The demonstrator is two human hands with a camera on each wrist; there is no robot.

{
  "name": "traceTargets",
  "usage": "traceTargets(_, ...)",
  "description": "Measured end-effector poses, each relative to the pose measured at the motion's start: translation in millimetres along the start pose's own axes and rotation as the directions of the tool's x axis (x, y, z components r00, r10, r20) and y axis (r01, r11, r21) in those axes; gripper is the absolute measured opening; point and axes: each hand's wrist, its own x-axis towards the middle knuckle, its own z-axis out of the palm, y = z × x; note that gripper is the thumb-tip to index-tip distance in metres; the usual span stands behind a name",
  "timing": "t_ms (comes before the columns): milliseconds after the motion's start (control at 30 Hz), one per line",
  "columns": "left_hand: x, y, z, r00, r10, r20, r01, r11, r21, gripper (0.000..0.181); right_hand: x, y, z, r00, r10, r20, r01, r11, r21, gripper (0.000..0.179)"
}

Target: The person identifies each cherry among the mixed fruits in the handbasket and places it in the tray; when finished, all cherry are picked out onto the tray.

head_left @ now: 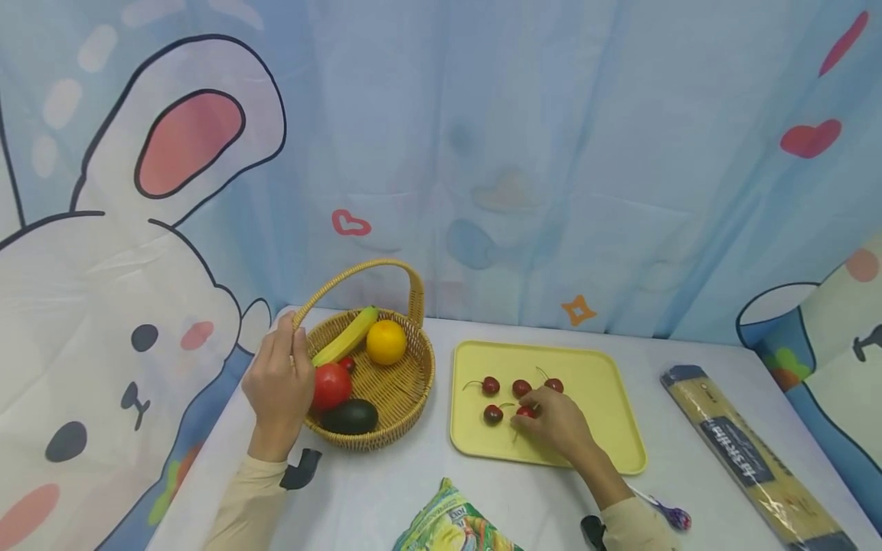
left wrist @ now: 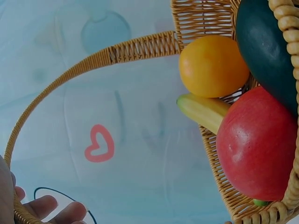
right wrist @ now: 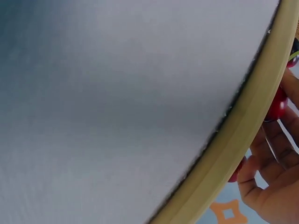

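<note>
My left hand (head_left: 279, 383) grips the arched handle (head_left: 365, 265) of a round wicker basket (head_left: 420, 383) on the left side of the table. Inside the basket lie a banana (head_left: 347, 337), an orange (head_left: 387, 342), a red round fruit (head_left: 331, 386), a smaller red piece and a dark green avocado-like fruit (head_left: 350, 417). Over the yellow tray (head_left: 606, 375), my right hand (head_left: 561, 425) pinches a red cherry (head_left: 526, 412) between thumb and fingertips. Several other stemmed cherries, one (head_left: 491, 386) at the left, lie around it on the tray.
A colourful green food bag (head_left: 451, 524) lies at the front edge. Right of the tray are a wrapped lollipop (head_left: 675, 518) and a long pack of noodles (head_left: 751, 459). A blue printed curtain (head_left: 524, 153) hangs behind the white table.
</note>
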Motion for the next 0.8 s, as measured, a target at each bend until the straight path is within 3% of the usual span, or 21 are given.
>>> traceTargets(133,0.4,0.6,0.4,1.000,0.000,-0.004,0.000,1.000,0.002,0.026,3.8,-8.2,-3.0,0.998,-0.024,-0.050,0.026,0.999,0.024,0.026)
traceTargets(267,0.6,0.5,0.8,1.000,-0.003,-0.006,0.003,1.000,0.001,0.025,14.8,-32.4,-4.9,0.988,-0.072,-0.139,0.095,0.980,0.175,0.024)
traceTargets(367,1.4,-0.9,-0.3,1.000,-0.003,-0.007,0.003,1.000,0.006,0.026,29.1,-62.8,-0.9,0.977,-0.083,-0.198,0.153,0.917,0.369,0.025)
traceTargets(467,2.3,-2.3,-1.5,1.000,-0.003,-0.015,0.003,1.000,0.011,0.026,47.3,-101.1,7.3,0.966,-0.104,-0.237,0.218,0.819,0.530,0.025)
traceTargets(533,2.5,-2.9,-1.7,1.000,-0.005,-0.017,0.005,1.000,0.011,0.026,60.4,-127.1,14.4,0.963,-0.136,-0.232,0.250,0.766,0.592,0.027)
traceTargets(600,2.1,-3.2,-1.2,1.000,-0.007,-0.014,0.007,1.000,0.012,0.027,73.3,-150.2,22.8,0.967,-0.170,-0.192,0.254,0.744,0.618,0.031)
traceTargets(700,0.6,-3.2,0.4,1.000,-0.005,-0.002,0.005,1.000,0.018,0.026,90.3,-176.2,36.5,0.978,-0.190,-0.082,0.199,0.761,0.617,0.036)
traceTargets(800,-1.4,-3.1,2.5,1.000,0.007,-0.009,-0.007,1.000,0.025,0.025,103.4,-191.2,52.4,0.985,-0.169,0.035,0.118,0.808,0.577,0.038)
